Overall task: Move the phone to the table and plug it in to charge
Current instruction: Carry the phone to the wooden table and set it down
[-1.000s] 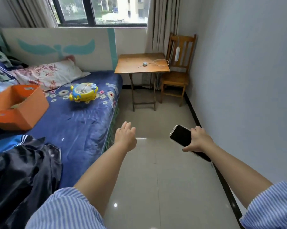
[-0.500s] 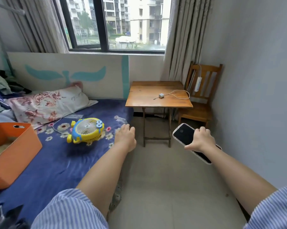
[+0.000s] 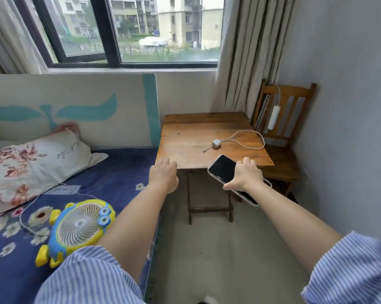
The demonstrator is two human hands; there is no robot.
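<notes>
My right hand (image 3: 245, 176) grips a black phone (image 3: 223, 170), screen up and dark, held at the near right edge of a small wooden table (image 3: 185, 137). On the tabletop lies a white charger block (image 3: 216, 143) with a white cable (image 3: 248, 140) looping to the right and a short plug end (image 3: 207, 149) pointing left. My left hand (image 3: 164, 175) hovers with nothing in it, fingers loosely spread, just before the table's near left corner.
A wooden chair (image 3: 282, 137) stands behind the table against the right wall, with a white power strip (image 3: 273, 117) hanging on its back. A bed (image 3: 110, 176) with a floral pillow (image 3: 31, 165) and a yellow toy fan (image 3: 75, 227) lies to the left. Tiled floor (image 3: 218, 249) lies below.
I have come closer to the table. Both hands now reach its near edge, and the phone has travelled forward with my right hand.
</notes>
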